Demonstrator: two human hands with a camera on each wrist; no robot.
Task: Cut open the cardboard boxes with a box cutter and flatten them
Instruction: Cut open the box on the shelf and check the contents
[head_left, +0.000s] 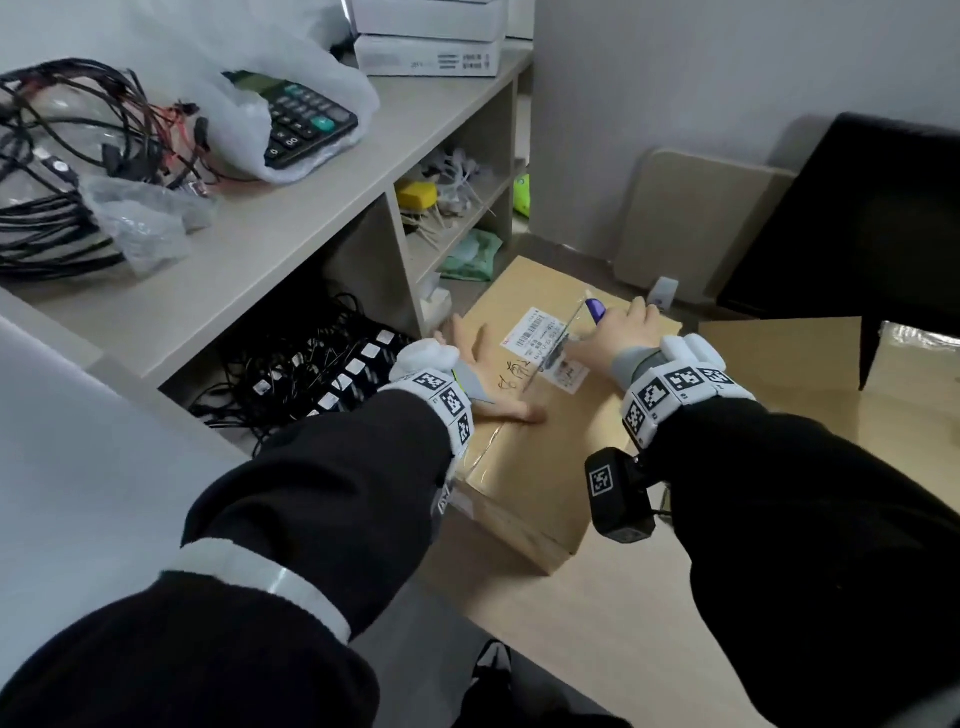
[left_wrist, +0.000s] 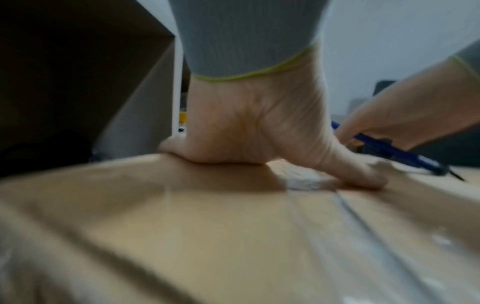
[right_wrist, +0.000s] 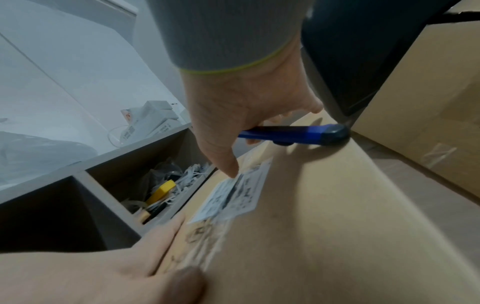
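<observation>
The sealed cardboard box (head_left: 540, 415) lay on the floor beside the shelf unit (head_left: 291, 234). The right hand (head_left: 608, 338) gripped the blue box cutter (head_left: 596, 310) over its taped seam near the shipping label (head_left: 540, 338); the left hand (head_left: 483, 364) pressed flat, fingers spread, likely steadying it. Contents stayed hidden.

Box cutter (right_wrist: 291, 133) — blade tip hidden beneath the right hand (right_wrist: 241, 107); cut depth cannot be determined. Shipping label (head_left: 545, 345) text too small to read. Left wrist view — foreground of cardboard box (left_wrist: 207, 236) blurred. Left hand (right_wrist: 98, 273) cut off by frame edge.
</observation>
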